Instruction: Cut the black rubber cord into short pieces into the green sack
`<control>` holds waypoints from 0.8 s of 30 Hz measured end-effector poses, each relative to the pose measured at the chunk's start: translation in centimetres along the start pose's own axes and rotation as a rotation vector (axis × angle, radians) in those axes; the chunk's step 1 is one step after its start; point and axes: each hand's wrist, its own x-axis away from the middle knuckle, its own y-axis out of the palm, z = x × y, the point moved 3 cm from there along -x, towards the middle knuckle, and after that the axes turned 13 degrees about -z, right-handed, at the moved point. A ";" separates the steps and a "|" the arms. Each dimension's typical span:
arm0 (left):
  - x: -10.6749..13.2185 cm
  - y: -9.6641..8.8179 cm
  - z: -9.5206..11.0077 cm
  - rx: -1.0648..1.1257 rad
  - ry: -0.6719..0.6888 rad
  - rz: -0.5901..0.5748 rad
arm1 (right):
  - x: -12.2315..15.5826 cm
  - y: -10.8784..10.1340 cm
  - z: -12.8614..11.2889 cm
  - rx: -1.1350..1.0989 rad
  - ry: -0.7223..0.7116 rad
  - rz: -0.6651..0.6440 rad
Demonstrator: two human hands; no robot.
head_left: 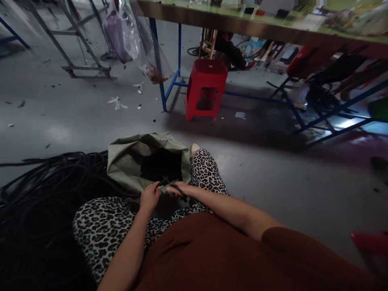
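I sit with my knees apart over a grey floor. My left hand (149, 197) is closed on one end of a thin black cable piece (169, 184). My right hand (179, 189) pinches the same black piece a little to the right. Both hands hover just in front of an open green woven sack (127, 161) whose dark mouth faces me between my legs. A big heap of black cable (45, 190) lies on the floor to my left, reaching up to the sack.
A red plastic stool (205, 89) stands ahead under a long workbench (242, 24) with blue legs. A clear plastic bag (142, 40) hangs at the bench's left end. A metal rack (75, 52) is at the far left. Another person's legs show behind the stool.
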 end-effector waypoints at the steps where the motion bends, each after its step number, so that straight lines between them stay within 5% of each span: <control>1: 0.0 0.1 0.0 -0.003 0.003 -0.003 | 0.1 0.0 -0.1 -0.001 0.005 0.000; 17: -0.1 0.3 0.0 -0.049 0.025 -0.060 | 0.9 0.0 -0.9 0.054 0.030 -0.055; 24: 0.2 0.2 0.4 -0.072 0.018 -0.098 | 1.0 -0.3 -1.1 0.285 0.082 0.124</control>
